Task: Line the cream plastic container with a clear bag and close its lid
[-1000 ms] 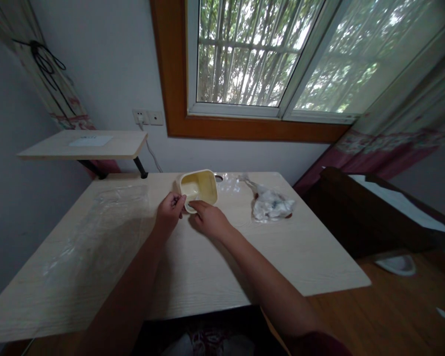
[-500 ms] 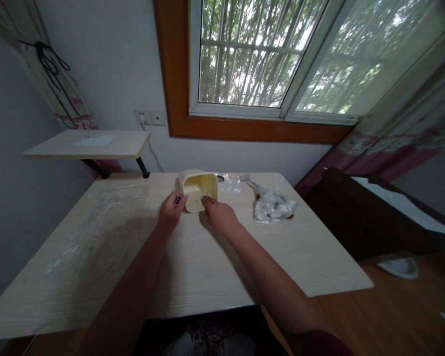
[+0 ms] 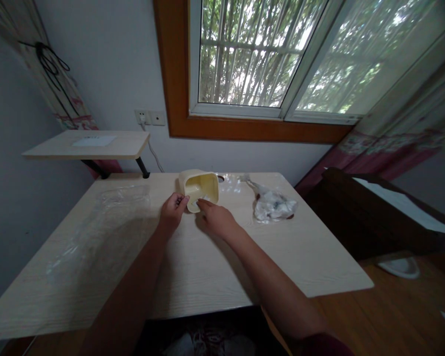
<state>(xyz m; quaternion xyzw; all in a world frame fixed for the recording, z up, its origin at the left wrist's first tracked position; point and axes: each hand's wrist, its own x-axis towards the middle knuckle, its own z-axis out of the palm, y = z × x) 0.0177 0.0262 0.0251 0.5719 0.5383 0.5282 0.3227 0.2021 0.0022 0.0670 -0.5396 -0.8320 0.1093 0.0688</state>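
A small pale yellow plastic bin (image 3: 202, 187) lies tipped on its side near the far edge of the light wooden table (image 3: 193, 257), its mouth facing me. My left hand (image 3: 173, 211) is at the bin's left rim with curled fingers pinching the rim. My right hand (image 3: 217, 217) rests on the table at the lower front rim, fingertips touching the opening, fingers held together. Whether anything thin lies between the fingers is too small to make out.
A crumpled clear plastic bag (image 3: 272, 204) lies to the right of the bin. A flat clear plastic sheet (image 3: 104, 217) covers the table's left part. A small raised shelf (image 3: 87, 144) stands at the back left. A dark bed frame (image 3: 374, 212) is to the right.
The bin has tilted slightly, its mouth turning a little. My right hand drew back from inside the opening to the front rim. My left hand stayed at the left rim.
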